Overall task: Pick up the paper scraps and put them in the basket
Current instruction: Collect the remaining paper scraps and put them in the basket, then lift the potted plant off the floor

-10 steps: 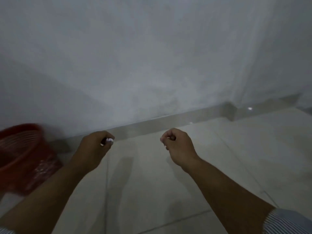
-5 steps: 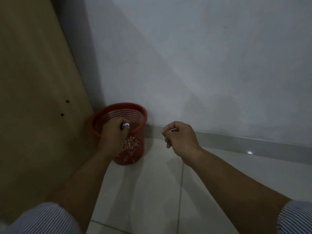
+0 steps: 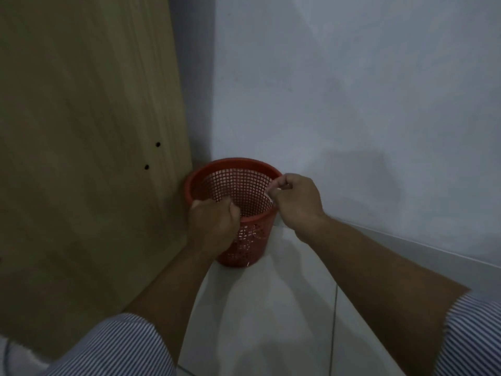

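The red basket (image 3: 252,183) stands on the floor. The left hand (image 3: 212,226), fisted, contents hidden, hovers over its near rim. The right hand (image 3: 296,204) pinches a paper scrap (image 3: 272,189) above the right rim. Risk: release outside the rim drops the scrap onto the floor.

Both hands now reach the basket's mouth

The red mesh basket (image 3: 245,185), at the far left edge a second ago, now sits mid-view, and a wooden panel (image 3: 81,131) fills the 9 o'clock side. The left hand (image 3: 212,226), before over the bare floor, now covers the rim at 7 o'clock, its white scrap no longer visible. The right hand (image 3: 296,203) comes from beside the basket to the rim at 3 o'clock, pinching a pale scrap (image 3: 271,188).
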Tool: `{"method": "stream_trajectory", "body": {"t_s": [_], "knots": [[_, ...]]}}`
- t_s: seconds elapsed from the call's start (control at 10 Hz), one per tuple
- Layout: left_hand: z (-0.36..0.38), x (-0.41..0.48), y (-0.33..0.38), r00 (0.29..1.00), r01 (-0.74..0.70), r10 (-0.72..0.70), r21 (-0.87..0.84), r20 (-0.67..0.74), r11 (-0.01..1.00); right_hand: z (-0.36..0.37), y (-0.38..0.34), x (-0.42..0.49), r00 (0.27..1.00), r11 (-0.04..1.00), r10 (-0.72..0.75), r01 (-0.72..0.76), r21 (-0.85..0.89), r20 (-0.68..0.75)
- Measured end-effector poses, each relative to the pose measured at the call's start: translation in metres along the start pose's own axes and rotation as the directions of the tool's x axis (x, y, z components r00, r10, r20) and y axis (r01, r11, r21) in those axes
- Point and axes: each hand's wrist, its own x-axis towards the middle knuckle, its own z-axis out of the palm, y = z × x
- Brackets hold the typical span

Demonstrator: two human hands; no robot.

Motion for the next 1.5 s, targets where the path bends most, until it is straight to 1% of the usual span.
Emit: {"method": "stream_trajectory", "body": {"t_s": [0.1, 0.2, 0.3, 0.4, 0.5, 0.6, 0.7, 0.8, 0.9, 1.0, 1.1, 1.2, 1.3, 1.4, 1.5], "knots": [[0.003, 0.001, 0.003, 0.999, -0.040, 0.039, 0.062, 0.014, 0.997, 0.018, -0.002, 0.011, 1.000, 1.000, -0.024, 0.024, -0.020, -0.014], [0.008, -0.001, 0.004, 1.000, -0.029, 0.028, 0.097, 0.012, 0.995, 0.026, 0.000, 0.015, 0.989, 0.990, 0.115, -0.122, 0.075, 0.097], [0.011, -0.001, 0.005, 0.998, -0.061, 0.063, 0.171, -0.008, 0.983, 0.017, 0.000, 0.016, 0.948, 0.946, 0.195, -0.249, 0.207, 0.250], [0.000, 0.005, 0.005, 0.982, -0.113, 0.081, 0.181, 0.172, 0.977, -0.003, -0.001, 0.013, 0.935, 0.940, 0.200, -0.268, 0.213, 0.293], [-0.003, 0.008, 0.008, 0.990, 0.064, -0.059, -0.030, 0.130, 0.998, -0.030, -0.001, 0.000, 0.935, 0.948, 0.204, -0.262, 0.179, 0.291], [-0.007, 0.014, 0.007, 0.976, 0.178, -0.148, -0.188, 0.161, 0.966, -0.067, 0.000, -0.019, 0.946, 0.946, 0.196, -0.252, 0.206, 0.259], [-0.015, 0.012, 0.018, 0.976, 0.215, -0.214, -0.418, 0.049, 0.883, -0.110, 0.013, -0.038, 0.960, 0.948, 0.212, -0.247, 0.202, 0.182], [-0.032, -0.003, 0.062, 0.982, 0.096, -0.164, -0.493, -0.097, 0.865, -0.153, 0.033, -0.063, 0.961, 0.949, 0.250, -0.267, 0.169, 0.113], [-0.045, -0.030, 0.128, 1.000, -0.013, 0.006, -0.572, -0.013, 0.820, -0.201, 0.053, -0.092, 0.958, 0.945, 0.285, -0.287, 0.157, 0.033], [-0.046, -0.053, 0.185, 0.991, -0.029, 0.104, -0.612, 0.087, 0.791, -0.252, 0.070, -0.126, 0.953, 0.948, 0.299, -0.289, 0.135, -0.052], [-0.051, -0.072, 0.242, 0.971, -0.034, 0.181, -0.655, 0.158, 0.755, -0.316, 0.100, -0.171, 0.919, 0.928, 0.361, -0.339, 0.154, -0.159], [-0.065, -0.094, 0.307, 0.931, -0.118, 0.314, -0.662, 0.184, 0.740, -0.383, 0.140, -0.225, 0.849, 0.895, 0.444, -0.406, 0.183, -0.285], [-0.082, -0.126, 0.386, 0.853, -0.206, 0.479, -0.710, 0.208, 0.674, -0.448, 0.181, -0.291, 0.751, 0.857, 0.514, -0.470, 0.212, -0.415], [-0.092, -0.164, 0.461, 0.731, -0.257, 0.637, -0.766, 0.245, 0.589, -0.498, 0.222, -0.355, 0.654, 0.829, 0.546, -0.513, 0.223, -0.524], [-0.095, -0.212, 0.536, 0.620, -0.285, 0.747, -0.817, 0.241, 0.501, -0.542, 0.259, -0.422, 0.528, 0.780, 0.587, -0.571, 0.254, -0.614]]}}
